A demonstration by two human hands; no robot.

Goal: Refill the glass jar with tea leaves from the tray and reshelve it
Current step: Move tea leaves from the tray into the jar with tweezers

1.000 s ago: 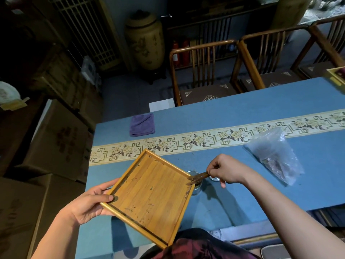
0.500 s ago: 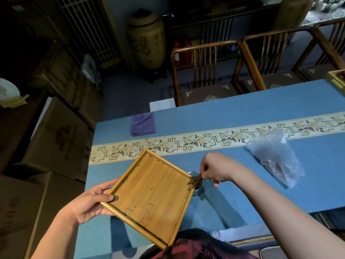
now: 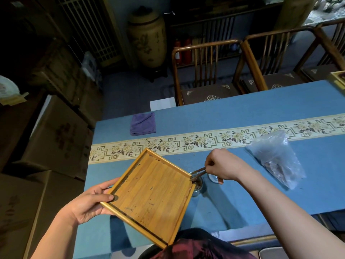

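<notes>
The glass jar (image 3: pixel 197 184) stands on the desk (image 3: pixel 233 113), just beside the right corner of the bamboo tray (image 3: pixel 152 193), dark tea leaves (image 3: pixel 198 185) showing inside. A blue cloth with a floral band covers the desk, and on it lie a folded purple towel (image 3: pixel 142 123) and a clear plastic bag (image 3: pixel 276 158). Wooden chairs (image 3: pixel 203 71) stand along the far side, a big ceramic urn (image 3: pixel 147 37) behind them, cardboard boxes (image 3: pixel 54 131) to the left. The left hand (image 3: pixel 89 202) has its grip curled on the tray's left corner, holding it tilted toward the jar. The right hand (image 3: pixel 223 166) pinches wooden tongs (image 3: pixel 198 172), their tips at the jar's mouth. Since half a second ago the right hand has lifted slightly and more of the tongs shows; the tray stays put.
</notes>
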